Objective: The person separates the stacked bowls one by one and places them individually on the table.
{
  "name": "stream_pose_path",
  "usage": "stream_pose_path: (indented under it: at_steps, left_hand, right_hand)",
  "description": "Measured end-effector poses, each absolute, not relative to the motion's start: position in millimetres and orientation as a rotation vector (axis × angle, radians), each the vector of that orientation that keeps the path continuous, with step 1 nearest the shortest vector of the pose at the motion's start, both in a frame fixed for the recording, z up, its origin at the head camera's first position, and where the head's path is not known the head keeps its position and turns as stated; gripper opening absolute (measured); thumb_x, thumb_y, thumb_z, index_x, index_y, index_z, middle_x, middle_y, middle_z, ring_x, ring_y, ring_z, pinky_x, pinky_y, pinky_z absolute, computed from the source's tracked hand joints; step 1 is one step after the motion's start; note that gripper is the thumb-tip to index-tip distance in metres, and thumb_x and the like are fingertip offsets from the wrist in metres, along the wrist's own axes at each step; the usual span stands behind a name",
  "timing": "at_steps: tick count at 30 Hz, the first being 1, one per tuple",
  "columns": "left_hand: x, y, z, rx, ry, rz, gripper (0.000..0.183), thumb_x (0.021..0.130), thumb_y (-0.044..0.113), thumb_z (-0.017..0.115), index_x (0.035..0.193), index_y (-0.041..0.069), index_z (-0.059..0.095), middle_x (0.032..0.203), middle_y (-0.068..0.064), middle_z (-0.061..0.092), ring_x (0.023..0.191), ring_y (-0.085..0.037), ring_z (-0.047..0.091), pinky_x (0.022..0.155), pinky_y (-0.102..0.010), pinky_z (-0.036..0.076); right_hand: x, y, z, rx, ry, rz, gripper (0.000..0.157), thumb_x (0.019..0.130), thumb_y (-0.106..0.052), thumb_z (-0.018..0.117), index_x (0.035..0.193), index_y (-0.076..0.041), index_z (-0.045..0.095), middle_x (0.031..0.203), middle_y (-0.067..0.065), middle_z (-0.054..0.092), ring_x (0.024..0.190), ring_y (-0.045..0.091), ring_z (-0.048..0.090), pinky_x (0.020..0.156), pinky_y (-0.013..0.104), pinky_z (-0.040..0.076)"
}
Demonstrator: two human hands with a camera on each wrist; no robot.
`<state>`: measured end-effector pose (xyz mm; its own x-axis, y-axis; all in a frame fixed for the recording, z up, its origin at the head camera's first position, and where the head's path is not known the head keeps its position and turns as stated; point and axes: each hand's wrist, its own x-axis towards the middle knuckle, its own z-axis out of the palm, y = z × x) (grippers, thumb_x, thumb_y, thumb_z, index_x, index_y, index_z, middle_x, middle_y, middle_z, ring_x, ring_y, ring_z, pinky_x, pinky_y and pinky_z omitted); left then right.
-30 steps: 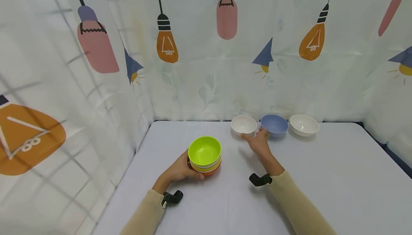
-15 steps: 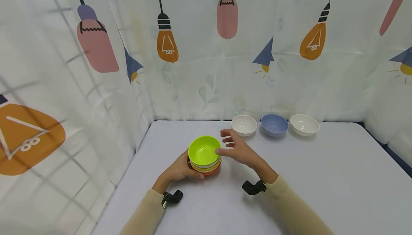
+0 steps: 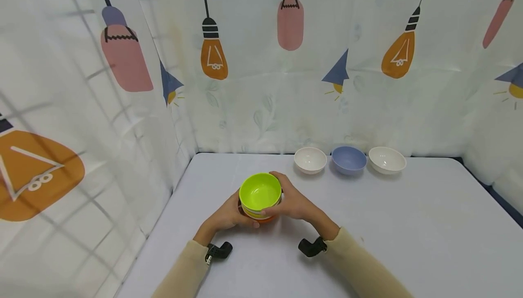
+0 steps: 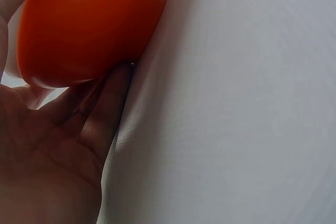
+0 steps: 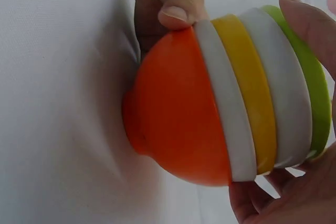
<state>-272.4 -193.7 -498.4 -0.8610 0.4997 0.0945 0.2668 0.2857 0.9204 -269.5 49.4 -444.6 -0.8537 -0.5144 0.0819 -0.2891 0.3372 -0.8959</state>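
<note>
A stack of nested bowls stands on the white table, with a lime green bowl (image 3: 260, 191) on top. In the right wrist view an orange bowl (image 5: 173, 114) is lowest, then a white bowl (image 5: 226, 103), a yellow bowl (image 5: 251, 95), another white bowl (image 5: 283, 90) and the green one. My left hand (image 3: 225, 214) holds the stack low at its left, thumb by the orange bowl's rim. From the right, my right hand (image 3: 295, 203) grips around the upper bowls, thumb at the green bowl. The left wrist view shows my left fingers beneath the orange bowl's side.
Along the table's back edge stand a small white bowl (image 3: 310, 161), a blue bowl (image 3: 349, 161) and a larger white bowl (image 3: 387, 161). A printed curtain (image 3: 245, 116) hangs behind and at both sides of the white table (image 3: 408, 230).
My right hand has come left and toward me from the bowls at the back edge and now grips the stack's right side. The left hand has stayed in place on the stack.
</note>
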Motion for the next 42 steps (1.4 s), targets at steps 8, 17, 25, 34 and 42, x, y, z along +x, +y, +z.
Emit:
stream_pose_path:
  at_steps: [8, 17, 25, 34, 42]
  left_hand:
    - [-271.6, -192.7, -498.1, 0.711, 2.353, 1.603, 0.106, 0.06, 0.018, 0.093, 0.144, 0.038, 0.031, 0.14, 0.011, 0.046, 0.13, -0.014, 0.044, 0.114, -0.048, 0.028]
    - [-257.3, -188.1, -479.9, 0.707, 2.371, 1.605, 0.101, 0.062, 0.016, 0.091, 0.143, 0.033, 0.033, 0.138, 0.008, 0.048, 0.127, -0.019, 0.045, 0.112, -0.052, 0.029]
    - [-255.5, -187.8, -478.4, 0.679, 2.371, 1.606, 0.098, 0.062, 0.017, 0.091, 0.141, 0.033, 0.035, 0.136, 0.009, 0.049, 0.127, -0.019, 0.046, 0.112, -0.052, 0.029]
    - [-263.5, -190.8, -490.0, 0.714, 2.377, 1.593, 0.103, 0.061, 0.019, 0.092, 0.143, 0.035, 0.032, 0.139, 0.009, 0.048, 0.128, -0.018, 0.045, 0.112, -0.053, 0.028]
    - [-273.0, -193.9, -499.7, 0.719, 2.385, 1.569, 0.105, 0.059, 0.025, 0.093, 0.143, 0.038, 0.031, 0.139, 0.012, 0.047, 0.129, -0.013, 0.045, 0.113, -0.05, 0.028]
  right_hand:
    - [-269.9, 43.1, -450.7, -0.752, 2.38, -1.593, 0.117, 0.062, -0.039, 0.09, 0.151, -0.015, 0.017, 0.142, -0.002, 0.037, 0.124, 0.017, 0.046, 0.108, 0.045, 0.038]
    - [-270.8, 40.9, -452.7, -0.768, 2.369, -1.626, 0.105, 0.065, -0.028, 0.09, 0.147, -0.017, 0.025, 0.141, 0.004, 0.038, 0.124, 0.024, 0.046, 0.107, 0.049, 0.039]
    - [-268.4, 40.0, -452.9, -0.758, 2.394, -1.629, 0.103, 0.064, -0.027, 0.09, 0.146, -0.017, 0.027, 0.14, 0.006, 0.037, 0.124, 0.026, 0.046, 0.107, 0.05, 0.039]
    - [-267.8, 41.2, -452.5, -0.785, 2.47, -1.61, 0.104, 0.059, -0.046, 0.09, 0.142, -0.022, 0.032, 0.133, -0.001, 0.04, 0.116, 0.018, 0.049, 0.101, 0.043, 0.044]
    - [-268.2, 41.9, -450.0, -0.762, 2.487, -1.616, 0.103, 0.059, -0.044, 0.091, 0.142, -0.023, 0.033, 0.133, -0.001, 0.041, 0.116, 0.018, 0.05, 0.102, 0.042, 0.044]
